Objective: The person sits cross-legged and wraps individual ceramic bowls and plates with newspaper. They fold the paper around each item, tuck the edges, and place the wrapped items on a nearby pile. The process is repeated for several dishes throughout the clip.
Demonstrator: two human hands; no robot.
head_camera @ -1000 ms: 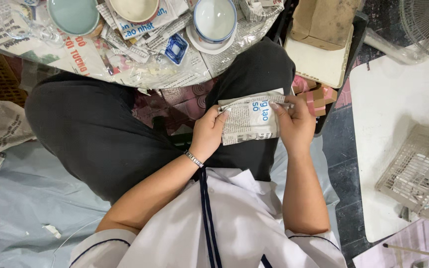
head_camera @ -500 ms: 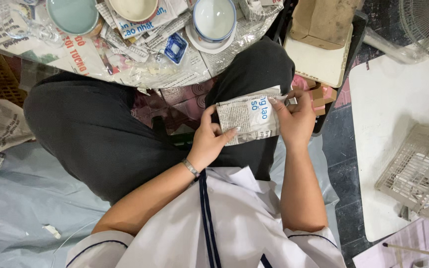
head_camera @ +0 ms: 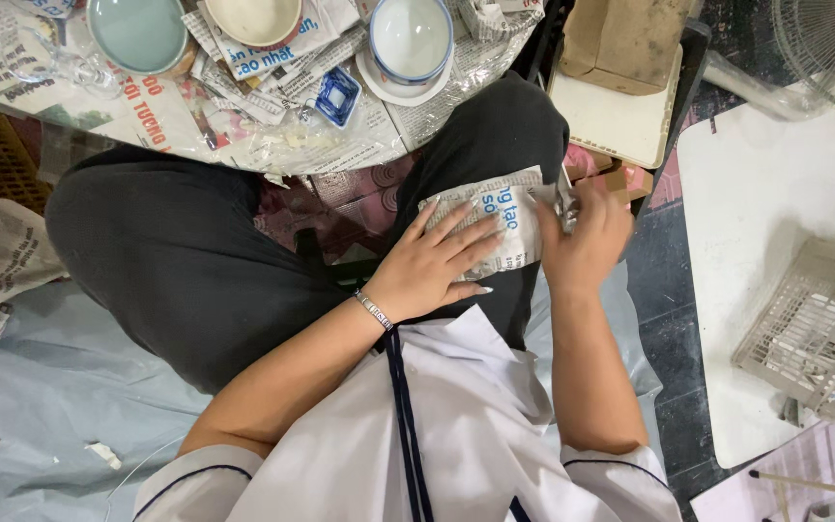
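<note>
Newspaper-strewn floor holds bowls; on the lap, the left hand (head_camera: 437, 261) presses flat, fingers spread, on a newspaper-wrapped bundle (head_camera: 495, 224) while the right hand (head_camera: 584, 237) grips its end.

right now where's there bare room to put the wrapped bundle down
Bare room: the white board on the right, between the cream slab and the wire basket. Also the pale blue sheet lower left. Crowded: the newspaper above the knees, packed with the green plate and the white bowl.

A newspaper-wrapped bundle (head_camera: 500, 227) lies on the lap; brown cardboard box (head_camera: 620, 43) beyond.
</note>
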